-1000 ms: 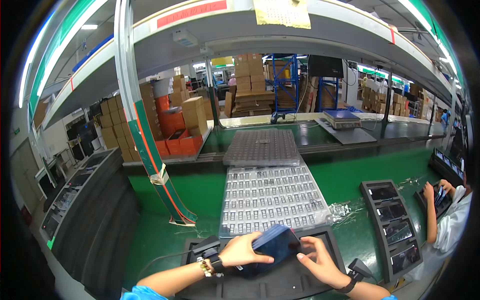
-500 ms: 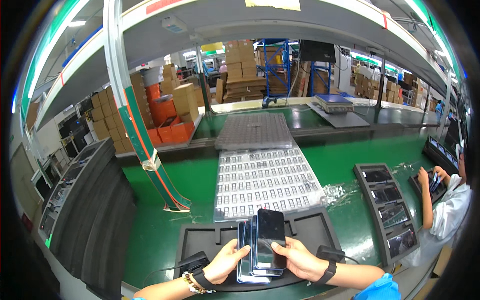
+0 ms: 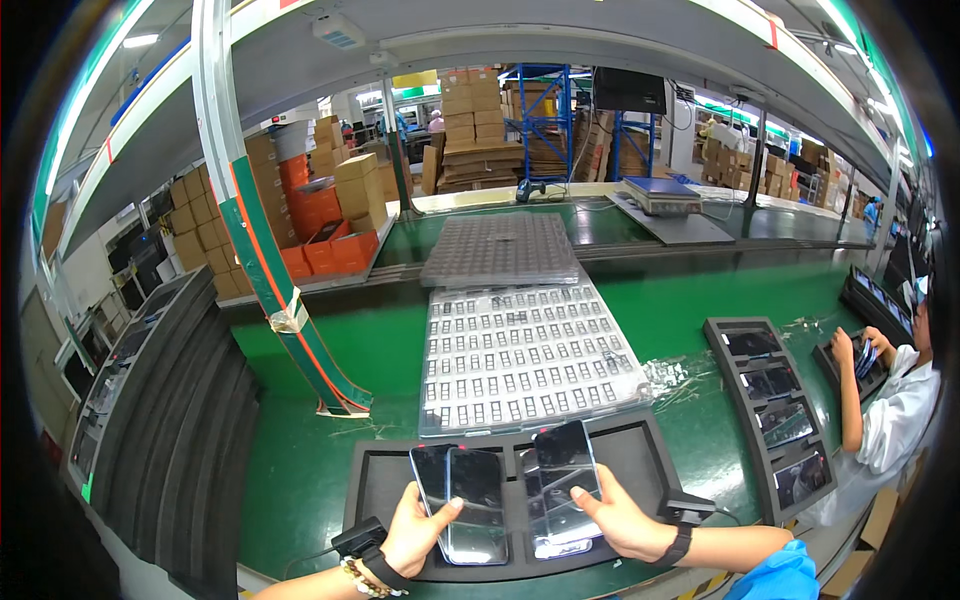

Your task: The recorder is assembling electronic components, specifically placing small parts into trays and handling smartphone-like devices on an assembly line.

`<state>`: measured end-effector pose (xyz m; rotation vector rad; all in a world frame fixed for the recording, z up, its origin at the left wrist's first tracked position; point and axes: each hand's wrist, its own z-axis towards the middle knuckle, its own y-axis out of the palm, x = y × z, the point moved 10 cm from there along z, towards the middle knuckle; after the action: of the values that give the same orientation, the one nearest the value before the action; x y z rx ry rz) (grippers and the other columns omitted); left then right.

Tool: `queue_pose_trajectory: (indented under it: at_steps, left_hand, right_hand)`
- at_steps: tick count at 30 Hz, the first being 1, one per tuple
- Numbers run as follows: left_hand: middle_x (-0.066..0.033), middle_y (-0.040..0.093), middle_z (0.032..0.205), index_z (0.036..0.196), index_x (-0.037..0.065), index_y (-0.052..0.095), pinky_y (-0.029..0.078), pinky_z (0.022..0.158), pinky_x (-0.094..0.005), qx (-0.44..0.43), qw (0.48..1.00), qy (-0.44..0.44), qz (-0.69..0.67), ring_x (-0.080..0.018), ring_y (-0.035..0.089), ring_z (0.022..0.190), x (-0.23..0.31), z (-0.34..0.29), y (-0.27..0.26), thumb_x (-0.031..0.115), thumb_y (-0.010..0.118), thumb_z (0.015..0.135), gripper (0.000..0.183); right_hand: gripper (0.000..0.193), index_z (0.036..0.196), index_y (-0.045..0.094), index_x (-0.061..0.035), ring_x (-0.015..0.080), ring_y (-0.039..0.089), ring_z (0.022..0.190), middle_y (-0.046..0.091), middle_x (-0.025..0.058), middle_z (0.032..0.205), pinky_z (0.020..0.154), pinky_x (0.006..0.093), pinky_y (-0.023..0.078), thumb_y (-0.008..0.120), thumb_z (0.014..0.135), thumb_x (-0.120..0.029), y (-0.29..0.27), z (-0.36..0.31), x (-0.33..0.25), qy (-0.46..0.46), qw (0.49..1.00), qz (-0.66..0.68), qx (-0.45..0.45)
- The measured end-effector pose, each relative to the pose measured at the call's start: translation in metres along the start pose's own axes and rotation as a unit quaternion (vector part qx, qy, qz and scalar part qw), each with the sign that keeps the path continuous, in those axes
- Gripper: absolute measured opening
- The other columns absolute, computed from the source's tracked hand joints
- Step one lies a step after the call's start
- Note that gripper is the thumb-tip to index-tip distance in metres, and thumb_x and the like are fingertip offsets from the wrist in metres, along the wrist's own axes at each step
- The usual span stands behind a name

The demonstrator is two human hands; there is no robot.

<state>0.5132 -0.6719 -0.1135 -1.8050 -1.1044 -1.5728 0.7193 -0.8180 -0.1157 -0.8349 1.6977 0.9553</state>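
My left hand [image 3: 418,530] is closed around two overlapping dark-screened smartphones [image 3: 476,505], with its thumb across the front one. A separate pair of overlapping smartphones [image 3: 562,470] is gripped by my right hand [image 3: 622,515], thumb on the upper screen. Both pairs are over the black foam tray [image 3: 375,475] at the table's near edge, with a gap between them. Whether the phones' lower ends touch the tray I cannot tell. Just beyond lies a clear plastic sheet tray [image 3: 525,360] with rows of small parts.
A grey blister tray [image 3: 500,245] sits behind the parts. Tall stacks of black foam trays [image 3: 180,400] stand at left, near a green post [image 3: 290,300]. At right are a foam tray with phones [image 3: 770,400] and a co-worker's hands [image 3: 860,350]. A scale [image 3: 660,195] stands behind.
The phones, stacked together between my hands before, are now split into two pairs. My left hand has moved left and my right hand right. The view has shifted slightly.
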Motion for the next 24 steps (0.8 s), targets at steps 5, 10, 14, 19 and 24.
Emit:
queue_pose_trajectory:
  at_steps: [5, 10, 14, 19, 24]
  left_hand:
    - [-0.0084, 0.062, 0.111, 0.122, 0.003, 0.043, 0.051, 0.088, -0.0335, -0.035, 0.997, -0.048, -0.041, -0.0162, 0.061, 0.101, -0.001, 0.004, 0.006, 0.001, 0.063, 0.092, 0.037]
    - [-0.0067, 0.060, 0.114, 0.124, 0.003, 0.046, 0.051, 0.090, -0.0359, 0.013, 0.999, 0.004, -0.035, -0.0169, 0.061, 0.101, 0.024, 0.003, -0.063, -0.003, 0.060, 0.091, 0.037]
    - [-0.0095, 0.057, 0.118, 0.132, 0.003, 0.036, 0.052, 0.091, -0.0360, 0.026, 0.998, -0.064, 0.005, -0.0198, 0.060, 0.106, 0.029, -0.004, -0.097, -0.006, 0.058, 0.090, 0.049]
    - [-0.0176, 0.039, 0.142, 0.150, 0.007, 0.009, 0.034, 0.109, -0.0385, -0.087, 0.978, -0.004, 0.188, -0.0223, 0.037, 0.132, 0.010, 0.009, -0.072, -0.010, 0.059, 0.086, 0.083]
    - [-0.0162, 0.044, 0.138, 0.154, 0.009, 0.018, 0.052, 0.089, -0.0375, -0.040, 0.844, 0.188, 0.501, -0.0259, 0.053, 0.119, 0.053, -0.013, -0.067, 0.005, 0.071, 0.084, 0.088]
  right_hand:
    - [0.045, 0.140, 0.036, -0.0019, 0.0153, 0.043, 0.125, 0.048, 0.0078, 0.134, 0.108, 0.0322, 0.033, 0.051, 0.097, 0.000, 0.007, 0.005, -0.010, -0.053, 0.998, 0.004, 0.015]
    - [0.050, 0.140, 0.038, -0.0011, 0.0177, 0.048, 0.124, 0.052, 0.0096, 0.132, 0.108, 0.0345, 0.035, 0.051, 0.092, 0.007, -0.038, -0.011, -0.040, -0.109, 0.994, 0.010, 0.026]
    - [0.058, 0.146, 0.024, -0.0015, 0.0171, 0.048, 0.122, 0.051, 0.0146, 0.131, 0.105, 0.0320, 0.039, 0.048, 0.094, 0.008, -0.088, -0.035, -0.054, -0.057, 0.995, -0.027, 0.074]
    - [0.060, 0.147, 0.022, -0.0008, 0.0223, 0.037, 0.132, 0.037, 0.0159, 0.144, 0.109, 0.0351, 0.032, 0.052, 0.095, 0.000, -0.104, -0.032, -0.013, -0.007, 0.992, -0.076, 0.102]
    - [0.069, 0.145, 0.025, 0.0064, 0.0360, 0.035, 0.134, 0.032, 0.0266, 0.142, 0.112, 0.0398, 0.029, 0.061, 0.094, -0.024, -0.089, -0.030, -0.037, -0.170, 0.883, -0.432, 0.063]
